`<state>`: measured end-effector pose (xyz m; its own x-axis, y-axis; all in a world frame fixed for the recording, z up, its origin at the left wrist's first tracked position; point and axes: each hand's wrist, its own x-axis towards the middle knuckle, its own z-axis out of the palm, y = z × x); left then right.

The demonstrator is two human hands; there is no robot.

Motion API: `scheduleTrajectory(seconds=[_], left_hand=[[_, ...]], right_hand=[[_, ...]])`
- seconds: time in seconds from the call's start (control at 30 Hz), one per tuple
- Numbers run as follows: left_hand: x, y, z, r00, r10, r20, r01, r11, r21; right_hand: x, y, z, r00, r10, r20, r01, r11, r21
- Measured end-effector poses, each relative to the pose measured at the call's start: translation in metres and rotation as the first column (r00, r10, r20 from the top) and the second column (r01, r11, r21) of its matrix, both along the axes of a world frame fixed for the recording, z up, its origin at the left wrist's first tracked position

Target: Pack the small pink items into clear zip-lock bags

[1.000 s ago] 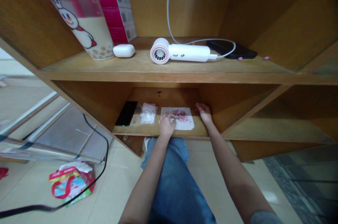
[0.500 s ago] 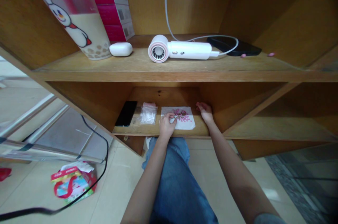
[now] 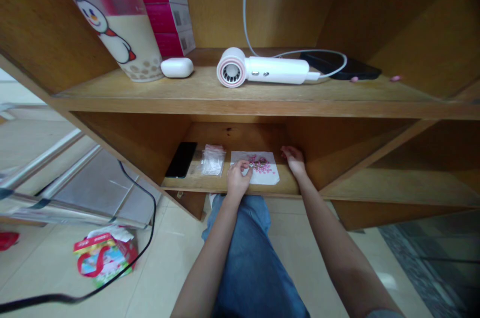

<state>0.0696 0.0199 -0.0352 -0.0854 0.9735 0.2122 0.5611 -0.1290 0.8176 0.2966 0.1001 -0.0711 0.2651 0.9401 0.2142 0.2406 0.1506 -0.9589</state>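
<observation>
My left hand (image 3: 238,180) has its fingers bunched on the near edge of a flowery paper sheet (image 3: 263,174); I can't tell if they pinch it. My right hand (image 3: 295,160) lies half-curled, empty, just beside the sheet on the shelf (image 3: 262,191). Light pressure suits thin paper.

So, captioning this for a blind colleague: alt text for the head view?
The left hand rests on a pink-flowered paper on a wooden shelf, the right hand beside it. A plastic bag and phone lie nearby; a hair dryer sits above.
</observation>
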Motion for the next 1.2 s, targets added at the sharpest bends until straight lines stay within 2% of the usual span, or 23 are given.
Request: scheduleTrajectory(seconds=[0.17,0.3,0.4,0.6,1.2], left_hand=[[-0.003,-0.004,0.005,0.993,0.022,-0.113,-0.022,1.0,-0.004],[-0.001,-0.008,0.006,0.959,0.031,-0.283,-0.05,0.997,-0.061],[0.0,-0.011,0.006,0.936,-0.007,-0.352,-0.033,0.994,-0.107],[0.0,-0.013,0.006,0.916,-0.059,-0.397,-0.001,0.989,-0.15],[0.0,-0.017,0.004,0.894,-0.018,-0.448,-0.035,0.994,-0.108]], right_hand=[[-0.002,-0.002,0.002,1.0,0.001,-0.02,-0.001,1.0,0.007],[-0.002,-0.003,0.004,1.0,0.005,-0.018,-0.005,1.0,0.01],[-0.002,-0.003,0.004,1.0,0.0,-0.016,0.0,1.0,0.001],[-0.003,-0.003,0.005,1.0,-0.004,-0.022,0.004,1.0,-0.016],[-0.004,-0.005,0.007,1.0,0.005,-0.013,-0.005,1.0,-0.006]])
